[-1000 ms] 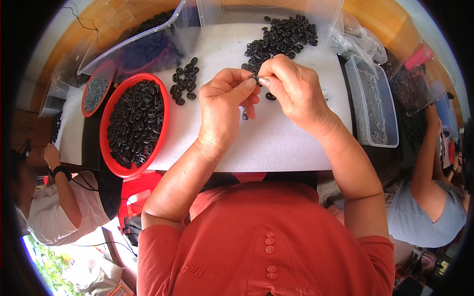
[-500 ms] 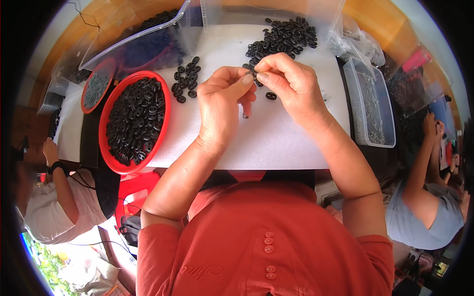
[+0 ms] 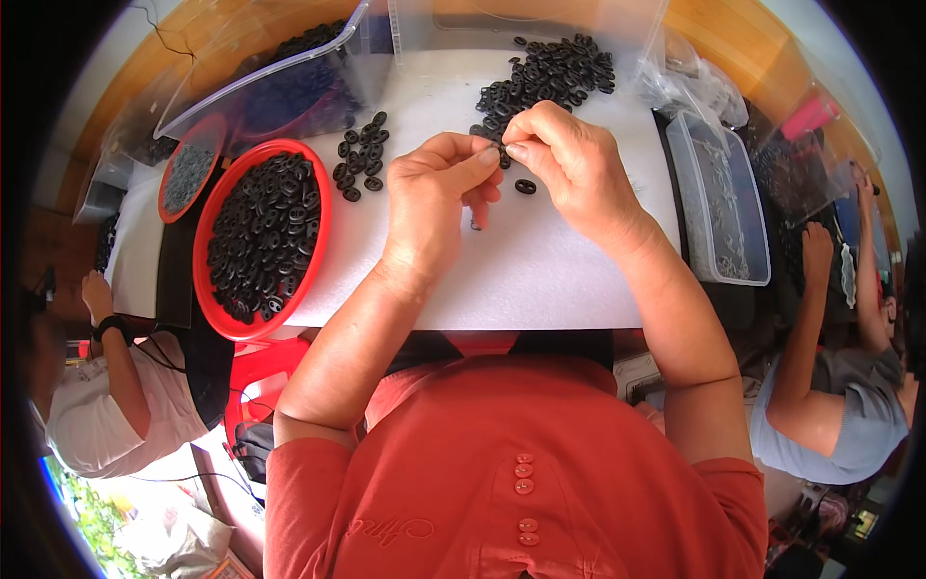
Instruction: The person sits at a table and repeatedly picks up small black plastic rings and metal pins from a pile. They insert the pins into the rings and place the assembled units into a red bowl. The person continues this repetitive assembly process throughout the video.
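My left hand (image 3: 431, 188) and my right hand (image 3: 571, 174) meet over the white work surface, thumbs and forefingers pinched close together. What they pinch is tiny and mostly covered by the fingertips; a dark bit shows between them. Below the curled lower fingers of my left hand a small greyish piece (image 3: 476, 225) peeks out. Just under my right hand lies a single black oval piece with two holes (image 3: 525, 186). Beyond the hands spreads a heap of the same black pieces (image 3: 548, 79). A smaller cluster of black pieces (image 3: 360, 154) lies left of my left hand.
At left stands a red basin (image 3: 326, 217) full of black pieces, with a smaller red bowl (image 3: 166, 183) of grey bits behind it. A clear bin (image 3: 260, 82) is at the back left. At right sits a clear tray (image 3: 748, 261) of small pale parts. Co-workers sit on both sides.
My fingertips have drawn slightly apart, and the dark bit between them shows less. The co-worker at right has shifted their arms.
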Demonstrator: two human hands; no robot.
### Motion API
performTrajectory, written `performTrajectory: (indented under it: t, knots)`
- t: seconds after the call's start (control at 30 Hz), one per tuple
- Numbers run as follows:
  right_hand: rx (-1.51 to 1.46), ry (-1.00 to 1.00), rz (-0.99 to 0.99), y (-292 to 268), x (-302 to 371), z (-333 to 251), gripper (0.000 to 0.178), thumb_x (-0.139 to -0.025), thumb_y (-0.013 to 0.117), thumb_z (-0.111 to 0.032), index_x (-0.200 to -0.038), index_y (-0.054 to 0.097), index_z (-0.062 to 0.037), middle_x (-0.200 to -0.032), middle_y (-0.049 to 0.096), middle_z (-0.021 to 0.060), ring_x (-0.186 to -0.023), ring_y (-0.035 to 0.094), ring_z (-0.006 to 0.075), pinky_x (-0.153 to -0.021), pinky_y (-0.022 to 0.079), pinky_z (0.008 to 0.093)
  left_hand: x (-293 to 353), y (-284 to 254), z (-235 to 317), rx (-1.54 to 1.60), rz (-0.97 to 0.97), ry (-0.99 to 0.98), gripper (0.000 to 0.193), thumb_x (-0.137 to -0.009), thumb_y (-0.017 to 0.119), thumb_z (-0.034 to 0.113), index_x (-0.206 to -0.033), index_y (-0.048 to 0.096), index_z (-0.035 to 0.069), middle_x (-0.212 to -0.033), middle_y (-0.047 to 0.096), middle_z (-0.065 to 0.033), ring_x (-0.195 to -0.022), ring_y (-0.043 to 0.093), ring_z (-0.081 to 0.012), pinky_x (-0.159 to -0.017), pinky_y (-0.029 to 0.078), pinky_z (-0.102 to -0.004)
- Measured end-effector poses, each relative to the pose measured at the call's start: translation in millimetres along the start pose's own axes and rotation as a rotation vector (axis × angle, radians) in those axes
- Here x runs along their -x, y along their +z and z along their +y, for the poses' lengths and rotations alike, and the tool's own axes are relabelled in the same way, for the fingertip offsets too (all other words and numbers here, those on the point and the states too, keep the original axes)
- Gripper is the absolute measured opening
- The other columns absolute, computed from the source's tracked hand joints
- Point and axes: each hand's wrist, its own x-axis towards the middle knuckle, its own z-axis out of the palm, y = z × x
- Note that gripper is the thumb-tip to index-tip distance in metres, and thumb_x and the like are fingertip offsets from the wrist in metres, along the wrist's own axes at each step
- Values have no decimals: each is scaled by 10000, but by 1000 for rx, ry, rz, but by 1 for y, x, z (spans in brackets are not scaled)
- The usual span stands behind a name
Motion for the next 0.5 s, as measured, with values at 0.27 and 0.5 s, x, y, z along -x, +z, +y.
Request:
performTrajectory:
  t: [0.27,0.5]
  knots:
    - [-126,108,-41,1,2,-6,81,-872,648,0,-862,568,-2,-727,600,70,-639,577,171,-580,461,298,5,0,-1,-87,5,18,79,-907,650,49,-912,639,-29,-744,634,-67,-587,584,-110,-430,409,-225]
    - [-261,237,46,15,5,-7,57,-870,648,-1,-873,592,-9,-742,636,93,-626,614,207,-568,473,323,4,0,-2,29,39,10,97,-916,641,69,-907,631,-27,-728,625,-64,-572,573,-112,-433,407,-234]
